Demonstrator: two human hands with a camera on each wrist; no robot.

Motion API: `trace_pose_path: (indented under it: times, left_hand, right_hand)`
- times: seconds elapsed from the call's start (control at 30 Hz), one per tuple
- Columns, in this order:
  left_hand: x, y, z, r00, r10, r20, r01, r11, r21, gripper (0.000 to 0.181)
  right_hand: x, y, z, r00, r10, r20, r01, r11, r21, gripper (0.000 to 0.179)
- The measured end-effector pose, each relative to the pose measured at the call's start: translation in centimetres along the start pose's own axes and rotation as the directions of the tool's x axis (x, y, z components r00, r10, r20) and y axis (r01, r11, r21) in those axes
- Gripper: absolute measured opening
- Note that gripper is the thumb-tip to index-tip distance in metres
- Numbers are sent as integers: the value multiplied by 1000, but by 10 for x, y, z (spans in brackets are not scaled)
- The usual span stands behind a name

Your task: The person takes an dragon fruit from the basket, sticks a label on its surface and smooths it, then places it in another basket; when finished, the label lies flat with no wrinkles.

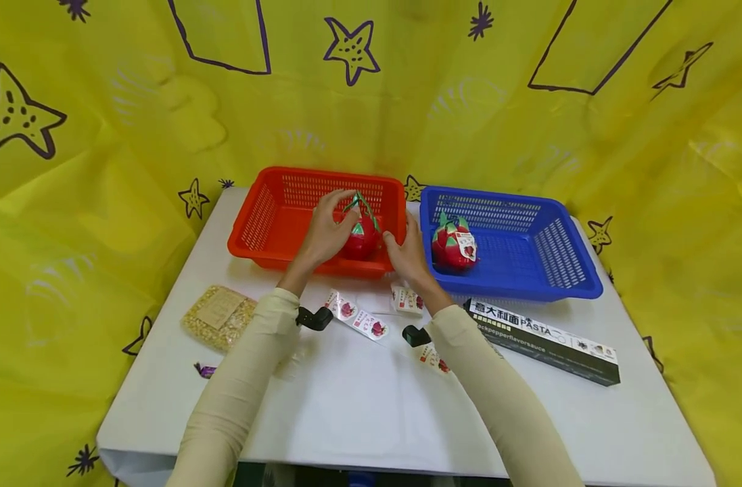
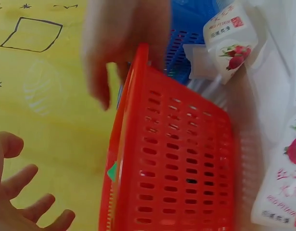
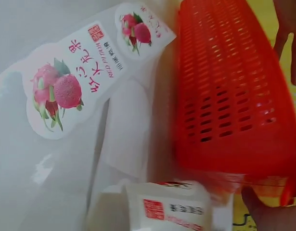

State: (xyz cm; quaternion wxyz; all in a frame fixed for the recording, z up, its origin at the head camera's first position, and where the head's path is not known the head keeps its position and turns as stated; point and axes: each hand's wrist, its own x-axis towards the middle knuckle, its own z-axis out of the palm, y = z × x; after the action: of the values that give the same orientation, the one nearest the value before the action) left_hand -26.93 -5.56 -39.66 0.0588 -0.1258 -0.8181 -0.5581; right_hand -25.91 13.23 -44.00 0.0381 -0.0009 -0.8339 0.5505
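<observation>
A red basket (image 1: 267,256) stands at the back of the table with a red dragon fruit (image 1: 361,242) with green tips inside it. My left hand (image 1: 328,230) hovers over the basket beside the fruit; its fingers (image 2: 30,195) are spread, holding nothing, in the left wrist view. At the basket's right end, my right hand (image 1: 410,253) grips the rim, thumb inside and the other fingers outside. In the right wrist view, part of this hand (image 3: 277,216) shows at the basket's corner.
A blue basket (image 1: 565,291) with another dragon fruit (image 1: 452,247) stands close on the right. Strips of dragon-fruit stickers (image 1: 358,318) lie in front. Around them are a pasta box (image 1: 547,345), a bag of yellow kernels (image 1: 215,314) and a small purple-wrapped item (image 1: 205,370).
</observation>
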Motion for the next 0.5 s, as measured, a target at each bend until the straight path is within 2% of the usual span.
trace_pose_path:
  times: [0.1,0.2,0.27,0.37,0.43,0.5]
  left_hand:
    - [11,3,2,996,-33,82,30,999,33,49]
    - [28,7,2,974,-102,204,83,992,98,53]
    - [41,7,2,948,-173,268,135,979,155,57]
    - [57,0,1,903,-289,317,227,949,220,64]
    - [63,-8,1,864,-364,348,289,924,249,69]
    - [66,-16,3,812,-429,396,346,900,267,72]
  right_hand:
    - [2,10,-1,999,29,33,-31,998,47,69]
    - [0,15,-2,997,57,48,-61,994,87,69]
    - [-1,16,-2,997,59,45,-63,993,101,69]
    - [-1,16,1,997,56,53,-61,993,100,69]
    - [-1,16,3,997,41,62,-47,994,101,69]
    - [-1,16,5,998,22,65,-29,994,108,69]
